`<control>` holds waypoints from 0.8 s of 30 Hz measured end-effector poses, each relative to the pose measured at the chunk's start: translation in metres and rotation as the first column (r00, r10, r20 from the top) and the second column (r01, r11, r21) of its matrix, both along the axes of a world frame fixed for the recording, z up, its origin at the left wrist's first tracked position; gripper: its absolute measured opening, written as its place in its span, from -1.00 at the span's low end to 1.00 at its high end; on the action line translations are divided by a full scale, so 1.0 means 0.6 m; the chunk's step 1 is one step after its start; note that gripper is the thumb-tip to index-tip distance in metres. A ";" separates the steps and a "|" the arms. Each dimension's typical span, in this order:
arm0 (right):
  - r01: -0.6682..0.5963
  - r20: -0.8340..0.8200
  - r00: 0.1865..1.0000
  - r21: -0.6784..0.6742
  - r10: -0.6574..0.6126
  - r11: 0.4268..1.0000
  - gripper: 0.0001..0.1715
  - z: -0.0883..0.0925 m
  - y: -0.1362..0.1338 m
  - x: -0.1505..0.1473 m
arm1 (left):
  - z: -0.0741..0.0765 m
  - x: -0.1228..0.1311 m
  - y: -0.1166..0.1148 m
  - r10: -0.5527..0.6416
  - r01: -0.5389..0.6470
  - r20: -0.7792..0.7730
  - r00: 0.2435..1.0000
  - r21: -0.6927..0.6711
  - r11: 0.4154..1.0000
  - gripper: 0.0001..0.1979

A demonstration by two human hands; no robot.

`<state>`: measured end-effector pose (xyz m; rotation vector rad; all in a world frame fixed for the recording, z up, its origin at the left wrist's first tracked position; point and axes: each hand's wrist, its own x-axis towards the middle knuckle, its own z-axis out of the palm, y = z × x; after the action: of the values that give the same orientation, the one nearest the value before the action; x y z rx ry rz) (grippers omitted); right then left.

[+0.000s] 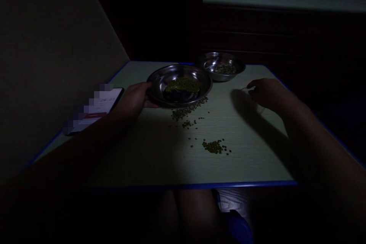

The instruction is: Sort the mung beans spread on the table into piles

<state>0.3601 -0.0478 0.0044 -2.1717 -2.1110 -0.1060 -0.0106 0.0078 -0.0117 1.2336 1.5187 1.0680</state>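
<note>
My left hand (134, 99) grips the left rim of a shallow steel plate (160, 80) that is tilted a little and holds a heap of green beans (183, 84). Loose green beans (185, 113) lie spilled on the table just in front of the plate, and a smaller pile of beans (214, 146) lies nearer to me. My right hand (267, 92) rests at the right with its fingers curled over a small clear thing (253, 90) that I cannot make out. A second steel bowl (208, 61) with a few beans stands behind.
The pale table (148, 160) has a blue edge and stands against a wall on the left. A lit phone (98, 108) lies at the table's left side. The room is dark. My knees show below the front edge.
</note>
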 end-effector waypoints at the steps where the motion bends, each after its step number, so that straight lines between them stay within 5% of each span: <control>1: 0.032 0.009 0.999 0.005 -0.032 0.999 -0.45 -0.001 0.000 0.004 | -0.001 0.000 0.001 -0.001 0.001 0.001 1.000 0.002 1.000 -0.81; 6: 0.090 0.070 0.993 0.011 -0.091 0.996 -0.40 0.023 -0.024 -0.034 | -0.004 -0.001 0.005 0.002 -0.002 0.009 1.000 0.005 1.000 -0.80; 10: -0.145 0.159 0.977 0.009 0.141 0.989 -0.49 0.045 -0.055 -0.104 | -0.003 -0.001 0.002 -0.015 0.015 0.005 1.000 0.021 1.000 -0.78; 14: -0.435 0.274 0.848 -0.126 0.453 0.891 -0.53 0.044 -0.071 -0.144 | -0.002 -0.002 0.000 -0.034 0.034 0.000 0.999 0.037 0.999 -0.79; 24: -0.653 0.181 0.734 -0.077 0.654 0.754 -0.61 0.008 -0.073 -0.148 | -0.006 0.001 0.007 -0.003 0.003 0.052 0.999 0.005 1.000 -0.78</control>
<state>0.2712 -0.0916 0.0090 -1.3225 -2.8551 -0.2547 -0.0102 0.0119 -0.0151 1.2016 1.4751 1.0946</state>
